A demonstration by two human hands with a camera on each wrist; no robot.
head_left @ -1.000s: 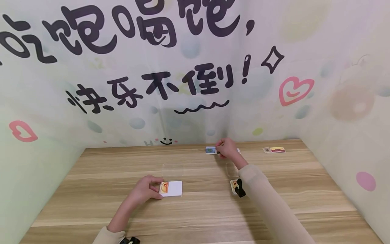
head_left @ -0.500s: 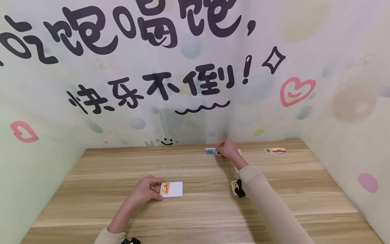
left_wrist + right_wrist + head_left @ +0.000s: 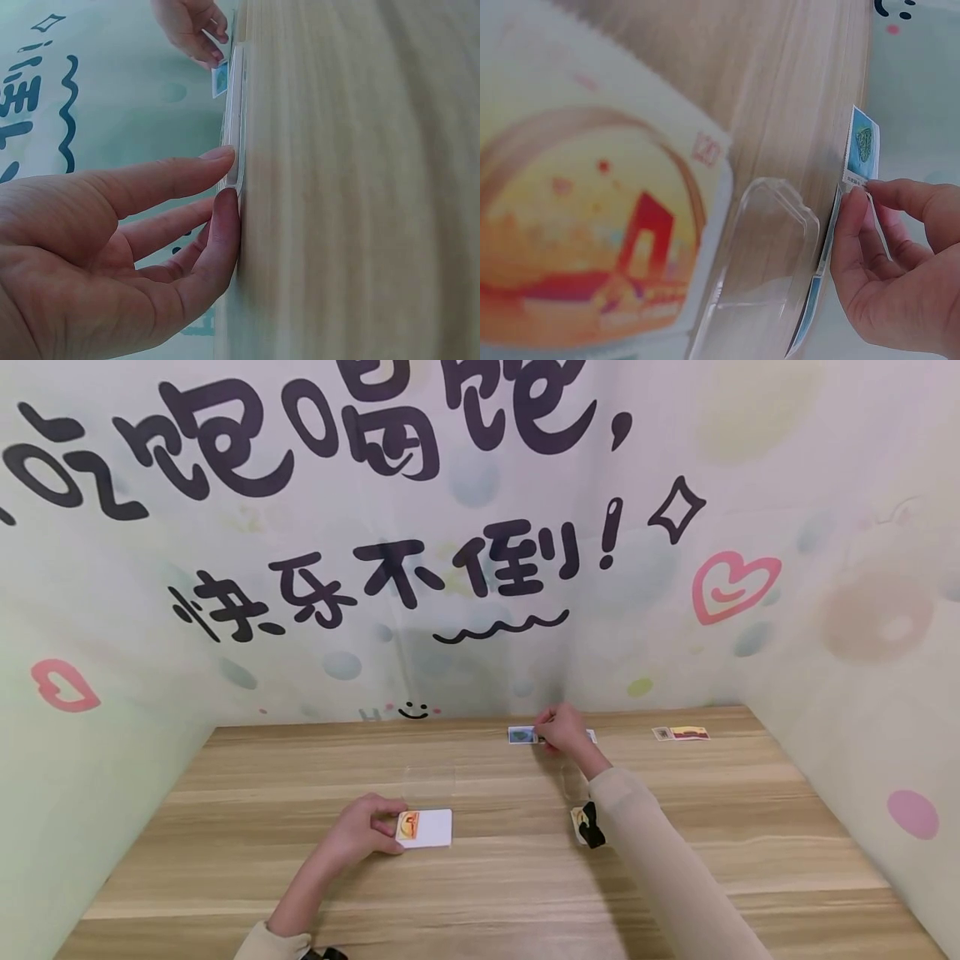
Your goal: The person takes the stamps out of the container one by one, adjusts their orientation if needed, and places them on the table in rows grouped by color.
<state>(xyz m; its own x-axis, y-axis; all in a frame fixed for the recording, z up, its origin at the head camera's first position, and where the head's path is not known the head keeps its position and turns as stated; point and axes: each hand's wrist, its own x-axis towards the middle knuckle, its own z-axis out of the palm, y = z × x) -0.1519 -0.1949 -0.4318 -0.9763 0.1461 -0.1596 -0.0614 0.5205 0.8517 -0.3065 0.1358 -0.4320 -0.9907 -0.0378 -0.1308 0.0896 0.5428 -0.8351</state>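
1. The blue stamp (image 3: 521, 736) lies at the far edge of the tabletop (image 3: 480, 893), sticking out left of the right hand (image 3: 562, 731). Another paper end shows on that hand's right, so the row runs left to right.
2. The right hand is much the nearer; its thumb and forefinger pinch the stamp's end, almost together.
3. The left hand (image 3: 365, 829), nearer and left, is half closed, gripping the left end of a white card (image 3: 435, 829) with an orange stamp (image 3: 407, 825) on it.
4. One clear tray (image 3: 430, 782) sits just beyond the card, another (image 3: 575, 782) near the right sleeve (image 3: 660, 852); wood grain shows through both.
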